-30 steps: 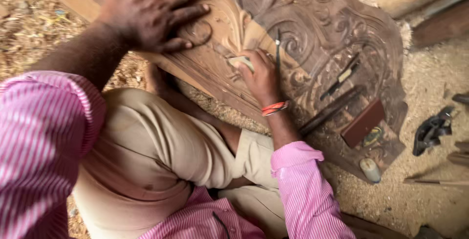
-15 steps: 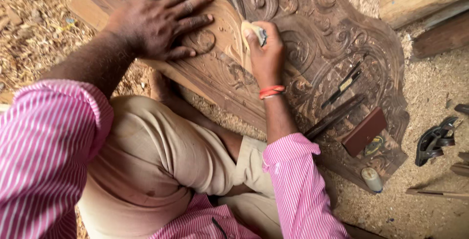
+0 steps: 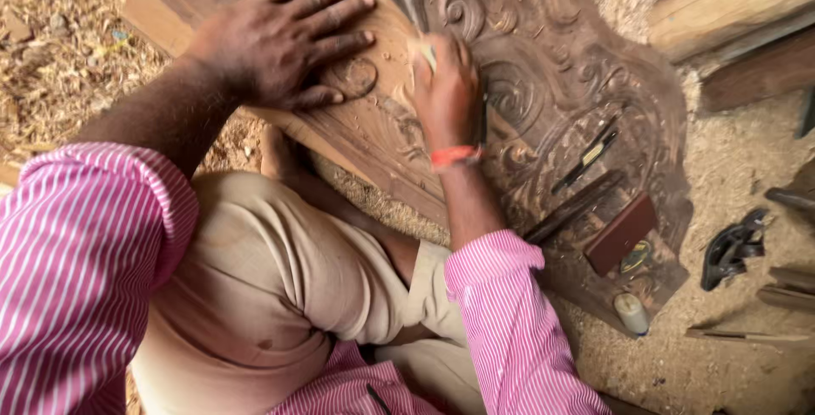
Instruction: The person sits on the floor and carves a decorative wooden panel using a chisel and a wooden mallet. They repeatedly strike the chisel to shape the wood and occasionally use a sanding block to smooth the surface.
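Gripping a pale scrap of sandpaper [image 3: 427,52], the right hand [image 3: 448,92] smooths scrollwork on the carved wooden panel [image 3: 543,84] lying across the sawdust, left hand [image 3: 280,37] spread flat steadying it; neighbouring curls likely need firm, even strokes.

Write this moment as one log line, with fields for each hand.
left hand: flat on carved wooden panel | right hand: gripping pale pad, pressed on carving | nearby: chisels on panel

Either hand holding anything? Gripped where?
Right hand grips a small pale pad, mostly hidden in the fist; grip point unclear. Left hand holds nothing, flat on the carved panel.
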